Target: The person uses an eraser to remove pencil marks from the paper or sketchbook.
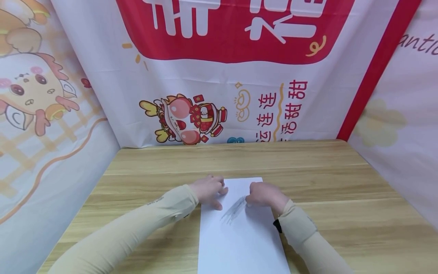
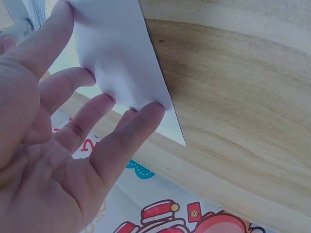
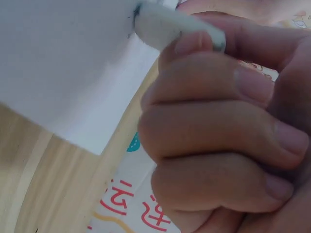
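Observation:
A white sheet of paper lies lengthwise on the wooden table, with a grey pencil-like smudge of slanting strokes on its upper half. My left hand presses the sheet near its top left, its fingers spread and the fingertips on the paper. At the right end of the smudge, my right hand pinches a white eraser between thumb and forefinger. Dark marks show on the eraser's end, which is right at the paper. The other fingers of this hand are curled in toward the palm.
The wooden table extends to both sides of the sheet. Behind it hangs a white and red printed cloth, and patterned cloths hang at the left and right sides.

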A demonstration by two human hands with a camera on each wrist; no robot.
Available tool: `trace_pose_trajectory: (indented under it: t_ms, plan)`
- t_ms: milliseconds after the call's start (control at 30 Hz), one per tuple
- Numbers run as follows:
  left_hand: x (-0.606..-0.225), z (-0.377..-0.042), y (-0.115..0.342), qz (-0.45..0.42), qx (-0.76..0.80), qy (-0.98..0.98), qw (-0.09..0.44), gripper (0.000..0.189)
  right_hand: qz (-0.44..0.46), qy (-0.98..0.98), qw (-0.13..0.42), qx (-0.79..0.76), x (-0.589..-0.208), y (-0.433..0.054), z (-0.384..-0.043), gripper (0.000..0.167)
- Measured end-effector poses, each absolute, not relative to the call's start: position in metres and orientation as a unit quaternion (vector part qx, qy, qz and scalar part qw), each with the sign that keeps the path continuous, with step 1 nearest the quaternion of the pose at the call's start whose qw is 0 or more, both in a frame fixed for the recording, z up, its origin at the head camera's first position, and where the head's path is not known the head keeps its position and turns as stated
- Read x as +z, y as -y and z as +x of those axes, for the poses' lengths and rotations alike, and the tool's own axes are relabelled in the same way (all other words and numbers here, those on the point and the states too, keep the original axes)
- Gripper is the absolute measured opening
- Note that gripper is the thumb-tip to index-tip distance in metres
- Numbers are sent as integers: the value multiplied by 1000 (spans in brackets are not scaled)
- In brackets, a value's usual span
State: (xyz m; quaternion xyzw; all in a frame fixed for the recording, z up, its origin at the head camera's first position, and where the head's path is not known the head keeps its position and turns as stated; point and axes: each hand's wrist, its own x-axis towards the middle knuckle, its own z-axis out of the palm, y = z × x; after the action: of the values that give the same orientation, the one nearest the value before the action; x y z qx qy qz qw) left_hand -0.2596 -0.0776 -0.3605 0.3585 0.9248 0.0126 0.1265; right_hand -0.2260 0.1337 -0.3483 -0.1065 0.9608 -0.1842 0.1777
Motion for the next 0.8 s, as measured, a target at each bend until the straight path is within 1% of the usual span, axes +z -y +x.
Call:
trace_pose_trajectory:
  t_ms: [100,233,367,467,567,733,800]
  plan:
    - [-361,-260,78,361,13,-924,123,55,-105,-959,184,-189,-348,-132,-227,22]
    - [-360,-259,78,357,13,-925,127,55,-103,-962,174,-184,-348,-131,-227,24]
    - [-359,-257,78,352,16,-926,134,56,-104,-962,180,-175,-350,-131,-227,23]
    - [-358,-257,77,353,16,-926,135,56,-103,-964,169,-175,-351,-132,-227,20]
    - [-358,-257,77,362,8,-923,128,55,-103,-966,164,-173,-350,-133,-228,19]
    - [-356,-257,77,374,1,-920,119,52,-105,-961,181,-180,-349,-132,-228,21]
    - [-356,-257,77,371,3,-921,121,52,-104,-962,174,-181,-349,-131,-229,20]
